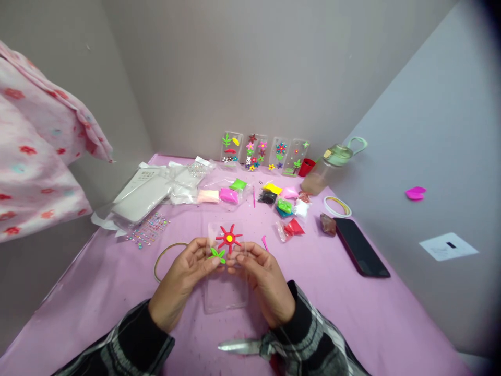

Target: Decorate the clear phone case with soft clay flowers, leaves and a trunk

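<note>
A pink-covered table (352, 313) fills the view, seen from above the person's own hands. Along the far wall four decorated clear phone cases (266, 152) stand upright in a row, with a red cup (306, 166) and a tipped green-lidded bottle (329, 167) to their right. Small bags of coloured clay (284, 201) lie scattered in the middle. To the left are white packaged cases (148, 196) and a sheet of gem stickers (148, 230); to the right lies a dark phone (362, 246). A thin hoop (164, 258) rests just beside the left hand. A shiny blade (238, 346) lies near the right sleeve.

Close to the person, a clear phone case (225, 287) is held slightly raised, its long axis running away from the person, the far end pointing toward the wall. On it sit a red clay flower (229, 238) and green leaves (217, 254). The left hand (183, 282) and right hand (262, 282) meet over the case, fingers curled, fingertips pinched at the leaves. Nothing blocks the space around the hands.
</note>
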`<state>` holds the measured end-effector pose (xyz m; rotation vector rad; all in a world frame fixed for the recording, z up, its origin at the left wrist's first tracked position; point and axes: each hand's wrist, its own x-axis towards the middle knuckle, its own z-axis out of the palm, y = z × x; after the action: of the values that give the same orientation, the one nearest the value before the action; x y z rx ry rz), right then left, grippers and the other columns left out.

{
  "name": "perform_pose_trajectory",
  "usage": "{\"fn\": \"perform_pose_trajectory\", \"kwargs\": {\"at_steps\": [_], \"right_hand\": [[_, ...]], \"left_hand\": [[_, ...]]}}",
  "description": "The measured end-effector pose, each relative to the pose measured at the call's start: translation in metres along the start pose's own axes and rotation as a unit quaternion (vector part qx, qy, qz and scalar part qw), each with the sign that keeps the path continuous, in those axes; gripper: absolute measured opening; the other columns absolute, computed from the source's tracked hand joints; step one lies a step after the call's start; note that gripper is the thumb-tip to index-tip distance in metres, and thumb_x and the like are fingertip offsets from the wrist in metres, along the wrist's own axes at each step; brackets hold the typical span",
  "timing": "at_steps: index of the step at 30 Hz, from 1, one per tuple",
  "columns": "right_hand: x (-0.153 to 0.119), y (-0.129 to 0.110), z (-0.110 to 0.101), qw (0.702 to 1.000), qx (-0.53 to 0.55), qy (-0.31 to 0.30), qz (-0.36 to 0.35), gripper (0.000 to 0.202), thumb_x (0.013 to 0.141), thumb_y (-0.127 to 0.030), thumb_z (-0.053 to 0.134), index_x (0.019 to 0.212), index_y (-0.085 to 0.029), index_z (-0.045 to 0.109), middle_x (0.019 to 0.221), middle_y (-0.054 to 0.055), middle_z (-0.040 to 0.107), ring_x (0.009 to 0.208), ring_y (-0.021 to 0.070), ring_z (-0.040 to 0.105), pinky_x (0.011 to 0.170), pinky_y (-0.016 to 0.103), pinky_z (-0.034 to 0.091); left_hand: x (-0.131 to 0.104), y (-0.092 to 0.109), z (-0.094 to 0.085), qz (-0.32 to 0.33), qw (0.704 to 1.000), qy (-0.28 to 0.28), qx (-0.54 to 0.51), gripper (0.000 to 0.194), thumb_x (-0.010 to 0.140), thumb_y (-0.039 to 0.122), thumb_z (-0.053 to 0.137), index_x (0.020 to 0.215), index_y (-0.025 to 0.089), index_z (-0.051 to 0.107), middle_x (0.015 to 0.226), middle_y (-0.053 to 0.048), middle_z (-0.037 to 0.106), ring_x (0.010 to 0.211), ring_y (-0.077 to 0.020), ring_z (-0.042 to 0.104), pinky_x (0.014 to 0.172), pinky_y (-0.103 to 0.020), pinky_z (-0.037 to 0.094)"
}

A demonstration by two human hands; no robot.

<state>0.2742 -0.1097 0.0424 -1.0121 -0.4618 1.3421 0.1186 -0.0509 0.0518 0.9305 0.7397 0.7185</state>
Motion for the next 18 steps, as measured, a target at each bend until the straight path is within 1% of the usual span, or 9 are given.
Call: {"fn": "perform_pose_trajectory", "kwargs": {"at_steps": [4, 13, 18], "right_hand": [[-0.0004, 0.0, 0.0003, 1.0, 0.0, -0.005, 0.001, 0.026, 0.069, -0.028, 0.085, 0.086, -0.015, 0.069, 0.081, 0.004, 0.075, 0.075, 0.0156, 0.07, 0.075, 0.03, 0.056], [-0.0001, 0.0, 0.0005, 1.0, -0.005, -0.005, 0.001, 0.027, 0.069, -0.028, 0.085, 0.085, -0.014, 0.069, 0.08, 0.004, 0.075, 0.074, 0.0153, 0.071, 0.073, 0.028, 0.056], [0.0, 0.0005, 0.0007, 1.0, 0.0, -0.002, -0.003, 0.027, 0.069, -0.028, 0.085, 0.086, -0.015, 0.069, 0.081, 0.003, 0.075, 0.074, 0.0149, 0.07, 0.074, 0.029, 0.057]], "left_hand": [[0.0022, -0.0021, 0.0002, 0.011, 1.0, 0.001, 0.013, 0.031, 0.078, 0.03, 0.079, 0.102, 0.021, 0.061, 0.096, -0.002, 0.073, 0.092, -0.0194, 0.067, 0.081, -0.028, 0.051], [0.0024, -0.0042, -0.0015, 0.014, 1.0, 0.008, 0.023, 0.031, 0.08, 0.032, 0.077, 0.103, 0.021, 0.058, 0.094, 0.0, 0.072, 0.088, -0.0162, 0.067, 0.08, -0.025, 0.051], [0.0032, -0.0055, -0.002, 0.013, 0.999, 0.006, 0.031, 0.032, 0.08, 0.032, 0.076, 0.105, 0.021, 0.059, 0.097, -0.001, 0.072, 0.09, -0.0167, 0.067, 0.082, -0.026, 0.051]]}}
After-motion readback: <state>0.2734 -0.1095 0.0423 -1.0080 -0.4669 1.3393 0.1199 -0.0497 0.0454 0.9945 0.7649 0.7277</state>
